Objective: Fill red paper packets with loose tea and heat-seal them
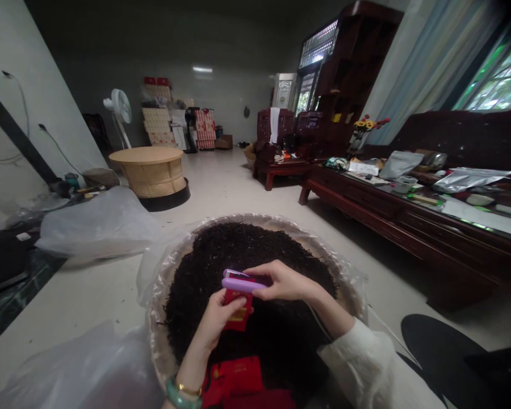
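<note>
Hold red packet (238, 324) flat, pinched in left hand (216, 318); press purple sealer (241, 284), grasped in right hand (284, 282), evenly across far end.

Purple tool (238, 284) in my right hand (286, 281): smooth plastic, soft sheen. Red packet (237, 325) in my left (216, 318): smooth, faintly glossy. Dark shreds (238, 244) below: rough, mostly matt. Liner (352, 271) around them: clear plastic, crinkled, shiny. My sleeve (361, 358): matt cloth. Long low table (361, 207): dark polished wood.
</note>
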{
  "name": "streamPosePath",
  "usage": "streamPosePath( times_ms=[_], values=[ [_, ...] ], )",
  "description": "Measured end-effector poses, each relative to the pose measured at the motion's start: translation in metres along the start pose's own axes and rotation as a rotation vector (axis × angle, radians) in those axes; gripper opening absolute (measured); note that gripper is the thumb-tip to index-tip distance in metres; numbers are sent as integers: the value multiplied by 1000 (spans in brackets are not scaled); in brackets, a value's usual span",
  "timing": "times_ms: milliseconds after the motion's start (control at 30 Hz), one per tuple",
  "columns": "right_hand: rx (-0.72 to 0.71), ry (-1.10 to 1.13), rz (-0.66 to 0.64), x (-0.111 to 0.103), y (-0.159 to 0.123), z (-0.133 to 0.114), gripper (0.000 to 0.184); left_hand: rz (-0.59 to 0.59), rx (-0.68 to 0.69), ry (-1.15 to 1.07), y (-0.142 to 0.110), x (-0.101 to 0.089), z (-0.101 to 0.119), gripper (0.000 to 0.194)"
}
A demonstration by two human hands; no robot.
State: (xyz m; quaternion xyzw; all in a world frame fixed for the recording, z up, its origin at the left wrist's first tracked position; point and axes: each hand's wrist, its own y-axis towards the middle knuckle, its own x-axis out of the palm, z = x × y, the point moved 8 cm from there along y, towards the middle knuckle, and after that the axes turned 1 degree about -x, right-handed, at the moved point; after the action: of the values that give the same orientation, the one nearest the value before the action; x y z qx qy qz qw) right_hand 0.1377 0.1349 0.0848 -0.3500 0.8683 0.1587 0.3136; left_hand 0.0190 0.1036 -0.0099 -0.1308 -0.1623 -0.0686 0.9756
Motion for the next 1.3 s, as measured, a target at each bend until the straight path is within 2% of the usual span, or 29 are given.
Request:
streamPosePath(
  times_ms=[267,433,667,900,1100,1300],
  values=[
    [-56,-39,-4,-2,-2,-7,43,41,-48,16,-1,-2,-4,58],
    [-50,-15,7,-3,-2,-7,40,33,-55,28,0,1,-7,62],
    [1,-23,58,-6,-3,-6,39,22,-19,-34,-2,7,0,66],
    [12,65,62,-4,-3,3,40,76,32,-20,0,3,0,57],
    [55,253,49,-15,-6,18,51,107,94,42,2,-1,3,54],
    [85,48,-5,-10,-8,18,47,152,207,115,5,-6,7,53]
  ],
)
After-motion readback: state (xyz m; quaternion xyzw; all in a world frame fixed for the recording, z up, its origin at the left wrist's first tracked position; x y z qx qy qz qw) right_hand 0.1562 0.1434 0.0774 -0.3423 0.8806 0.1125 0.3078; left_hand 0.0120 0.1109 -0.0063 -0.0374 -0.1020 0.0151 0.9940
